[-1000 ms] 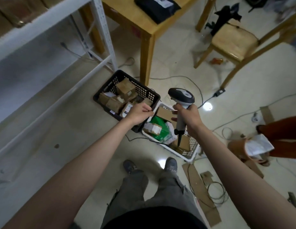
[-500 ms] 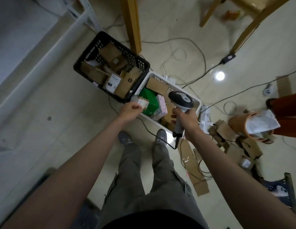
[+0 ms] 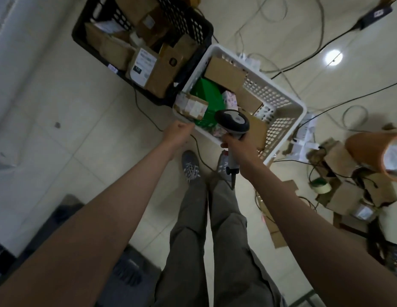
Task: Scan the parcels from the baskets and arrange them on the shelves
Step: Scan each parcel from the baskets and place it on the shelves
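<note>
Pale floor tiles (image 3: 77, 103) strewn with cables carry two baskets set corner to corner. Taking the white basket (image 3: 281, 111) as the landmark: the black basket (image 3: 193, 21) touches its upper-left wall and is packed with brown cardboard boxes, one showing a white label. Inside the white basket lie a green package (image 3: 207, 100), brown boxes and a small pink-patterned carton. At its near-left corner a small taped parcel (image 3: 190, 105) sits on the rim, its long axis running along that rim, leftward and slightly up. The left hand (image 3: 177, 135), fingers curled, is just below this parcel at the same corner; whether it grips the parcel or the rim cannot be told. The right hand (image 3: 236, 145) is wrapped round the handle of a barcode scanner (image 3: 232, 122), held over the basket's near edge, handle running toward the person, head aimed into the basket. Right of the basket lie flattened cardboard scraps and a tape roll (image 3: 321, 186).
</note>
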### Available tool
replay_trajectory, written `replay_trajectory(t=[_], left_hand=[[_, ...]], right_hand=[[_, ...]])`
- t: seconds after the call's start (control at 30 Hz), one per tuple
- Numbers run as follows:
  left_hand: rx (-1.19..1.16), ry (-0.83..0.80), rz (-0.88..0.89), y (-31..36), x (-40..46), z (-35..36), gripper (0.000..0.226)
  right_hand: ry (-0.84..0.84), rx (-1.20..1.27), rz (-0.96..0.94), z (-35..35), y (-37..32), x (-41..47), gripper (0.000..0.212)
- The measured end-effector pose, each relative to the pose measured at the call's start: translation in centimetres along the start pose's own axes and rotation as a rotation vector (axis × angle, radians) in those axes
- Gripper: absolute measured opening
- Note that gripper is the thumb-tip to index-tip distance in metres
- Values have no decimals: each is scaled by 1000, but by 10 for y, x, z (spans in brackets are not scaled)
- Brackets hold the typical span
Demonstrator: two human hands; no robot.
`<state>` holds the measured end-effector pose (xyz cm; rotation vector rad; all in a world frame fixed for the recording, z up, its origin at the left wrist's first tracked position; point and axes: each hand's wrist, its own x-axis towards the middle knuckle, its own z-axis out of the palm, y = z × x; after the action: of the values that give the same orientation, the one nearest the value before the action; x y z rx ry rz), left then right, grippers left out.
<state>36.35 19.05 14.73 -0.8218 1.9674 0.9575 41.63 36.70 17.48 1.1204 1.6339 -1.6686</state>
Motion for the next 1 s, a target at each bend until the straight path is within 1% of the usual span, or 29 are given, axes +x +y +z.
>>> replay_trajectory(t=[0.1,0.13,0.23,0.33,0.43,0.5,0.57,0.63,0.7,0.8,1.0], left_hand=[[-61,56,-29,5,50,15,23],[-73,78,-23,5,68,20,26],[-135,164,-12,3,117,39,53],[-256,263,-63,5,159,55,71],[-314,331,-124,7,187,63,87],[-306,333,-161,5,198,67,87],[-349,296,-188,2,204,69,79],[-415,253,-186,0,202,69,70],[-445,234,-188,-2,194,67,66],[-468,233,-193,-7,168,57,65],[-437,203,-109,-23,81,21,64]], right_hand=[[13,12,20,9,20,45,34],[17,22,13,11,26,60,32],[38,50,9,16,42,99,26],[54,88,28,19,58,130,20],[45,85,24,18,70,145,26],[41,86,34,16,76,147,28],[43,97,43,13,80,147,26],[54,106,53,10,81,143,28],[56,105,68,8,79,136,30],[58,101,82,7,71,117,33],[20,33,31,3,31,55,32]])
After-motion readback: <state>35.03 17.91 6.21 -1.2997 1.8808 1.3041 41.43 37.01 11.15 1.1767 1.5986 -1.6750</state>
